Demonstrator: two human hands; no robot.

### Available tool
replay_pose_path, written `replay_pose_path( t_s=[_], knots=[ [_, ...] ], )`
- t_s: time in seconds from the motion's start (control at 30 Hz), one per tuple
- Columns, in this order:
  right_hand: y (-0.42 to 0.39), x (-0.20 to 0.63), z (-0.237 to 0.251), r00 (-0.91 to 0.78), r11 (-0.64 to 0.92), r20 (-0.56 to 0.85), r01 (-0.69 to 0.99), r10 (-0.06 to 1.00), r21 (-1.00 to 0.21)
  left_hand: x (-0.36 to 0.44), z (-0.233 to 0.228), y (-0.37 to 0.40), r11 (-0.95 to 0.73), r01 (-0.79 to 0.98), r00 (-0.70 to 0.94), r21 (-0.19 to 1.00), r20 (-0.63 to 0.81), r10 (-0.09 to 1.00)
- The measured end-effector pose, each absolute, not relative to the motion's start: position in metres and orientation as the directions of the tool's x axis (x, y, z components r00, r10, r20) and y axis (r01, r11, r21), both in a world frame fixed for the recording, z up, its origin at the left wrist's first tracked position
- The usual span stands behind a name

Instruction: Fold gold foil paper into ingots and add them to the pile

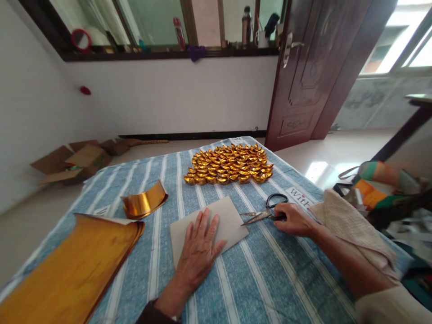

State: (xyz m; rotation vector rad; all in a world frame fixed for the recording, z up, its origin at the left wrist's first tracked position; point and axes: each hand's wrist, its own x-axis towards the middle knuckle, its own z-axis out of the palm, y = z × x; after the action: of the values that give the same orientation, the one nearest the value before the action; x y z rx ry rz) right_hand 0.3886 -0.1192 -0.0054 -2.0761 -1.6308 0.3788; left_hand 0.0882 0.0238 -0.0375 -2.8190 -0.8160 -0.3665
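The left hand (201, 245) lies flat, fingers spread, palm down on a pale grey sheet of card (232, 220) that rests on the surface (270, 288), which is covered by a blue and white striped cloth. The hand covers the near left part of the card; the far right corner of the card stays bare.

The right hand (293, 219) rests on the cloth just to the right of the card, its fingers curled over the black handles of a pair of scissors (266, 211). The scissors lie on the surface with their blades slightly parted, the tips pointing left and reaching the right edge of the card. Whether the fingers pass through the handle loops cannot be told.

Beyond the card, further across the surface, folded gold paper ingots (231, 165) sit packed in rows. To the left of the card a curved strip of gold foil (144, 204) stands on its edge, and nearer the front left corner lies a stack of gold paper sheets (67, 274). A beige towel (351, 229) lies on the surface's right edge, beside the right forearm. An open cardboard box (76, 162) sits on the floor beyond the surface.
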Motion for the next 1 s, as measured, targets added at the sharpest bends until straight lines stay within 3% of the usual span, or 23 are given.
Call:
replay_pose_path(
  t_s=[0.27, 0.6, 1.0],
  knots=[
    [-0.115, 0.39, -0.007, 0.154, -0.08, 0.1, 0.85, 0.983, -0.521, 0.088, -0.037, 0.024, -0.838, 0.537, 0.826, -0.098, 0.261, 0.499],
    [-0.121, 0.39, -0.01, 0.017, 0.044, 0.138, 0.904, 0.99, -0.426, 0.091, -0.031, 0.023, -0.825, 0.565, 0.818, -0.03, 0.147, 0.556],
    [-0.135, 0.383, -0.016, -0.168, 0.239, 0.303, 0.947, 0.938, -0.215, 0.097, -0.03, 0.019, -0.804, 0.595, 0.803, 0.015, 0.04, 0.595]
  ],
)
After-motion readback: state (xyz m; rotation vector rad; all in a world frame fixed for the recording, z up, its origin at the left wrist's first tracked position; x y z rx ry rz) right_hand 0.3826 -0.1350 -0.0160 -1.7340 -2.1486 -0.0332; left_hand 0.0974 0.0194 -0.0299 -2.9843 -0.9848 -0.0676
